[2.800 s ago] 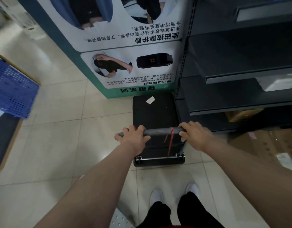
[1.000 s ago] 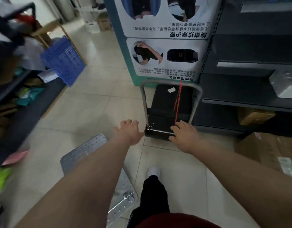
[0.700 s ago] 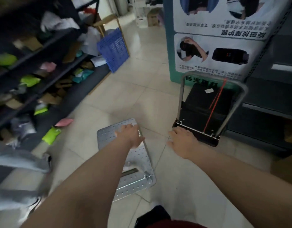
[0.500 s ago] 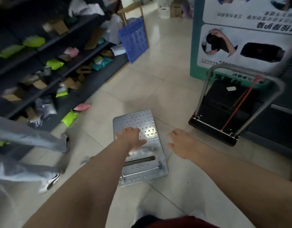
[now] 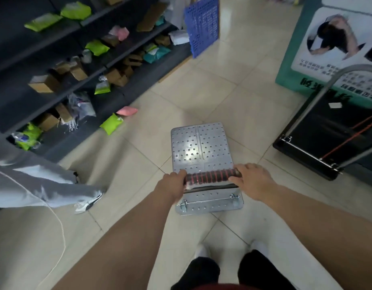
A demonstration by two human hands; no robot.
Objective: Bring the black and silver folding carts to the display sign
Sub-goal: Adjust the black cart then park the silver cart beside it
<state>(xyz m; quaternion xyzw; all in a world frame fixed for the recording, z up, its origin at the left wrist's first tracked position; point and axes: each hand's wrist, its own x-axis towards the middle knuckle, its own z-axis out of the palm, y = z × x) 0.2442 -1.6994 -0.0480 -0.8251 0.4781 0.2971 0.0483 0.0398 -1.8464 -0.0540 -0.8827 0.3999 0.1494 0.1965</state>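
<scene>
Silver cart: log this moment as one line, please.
silver cart: on floor, short of display sign | left hand, right hand: gripping handle | black cart: parked by sign

Black cart [image 5: 327,141]: right part cut off by frame edge. Display sign [image 5: 336,45]: top and right cropped; print blurred, unreadable. Silver cart [image 5: 199,147]: handle ends hidden under both hands. Shelf packets [image 5: 97,47]: blurred, labels illegible.

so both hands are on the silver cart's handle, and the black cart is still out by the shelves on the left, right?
Not quite. Both hands, left hand and right hand, do grip the silver cart handle, but the head view shows the black cart on the right, parked against the display sign, not by the shelves.
</scene>
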